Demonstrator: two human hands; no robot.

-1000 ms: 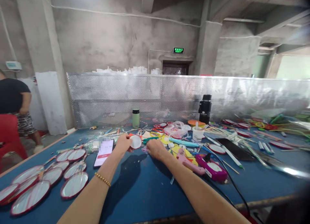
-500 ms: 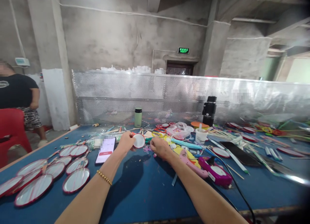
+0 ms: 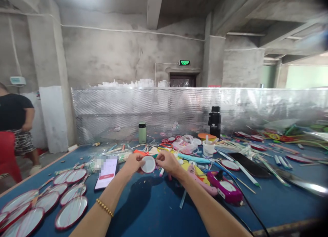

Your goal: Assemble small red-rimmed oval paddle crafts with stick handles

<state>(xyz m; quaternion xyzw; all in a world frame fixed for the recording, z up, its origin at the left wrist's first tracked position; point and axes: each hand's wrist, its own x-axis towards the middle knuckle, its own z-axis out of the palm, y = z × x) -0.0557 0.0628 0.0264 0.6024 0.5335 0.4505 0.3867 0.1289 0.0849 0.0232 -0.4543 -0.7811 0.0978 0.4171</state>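
Note:
My left hand (image 3: 133,163) is closed on a small round white disc with a red rim (image 3: 148,164), held upright just above the blue table (image 3: 153,209). My right hand (image 3: 167,161) is pinched at the disc's right edge, fingers touching its rim; what the pinch holds is too small to make out. A gold bead bracelet sits on my left wrist. A phone (image 3: 106,169) with a lit screen lies just left of my left hand. A pink glue gun (image 3: 198,179) lies right of my right forearm.
Several red-rimmed oval fans (image 3: 71,211) lie at the table's left. A magenta device (image 3: 225,189) with a black cable, a white cup (image 3: 208,148), a green bottle (image 3: 142,132), a black flask (image 3: 214,116) and scattered sticks lie beyond. A perforated metal screen (image 3: 179,107) backs the table. A person (image 3: 15,124) stands far left.
My right hand has come off the table clutter and moved left to meet the disc held in my left hand. The view has tilted slightly.

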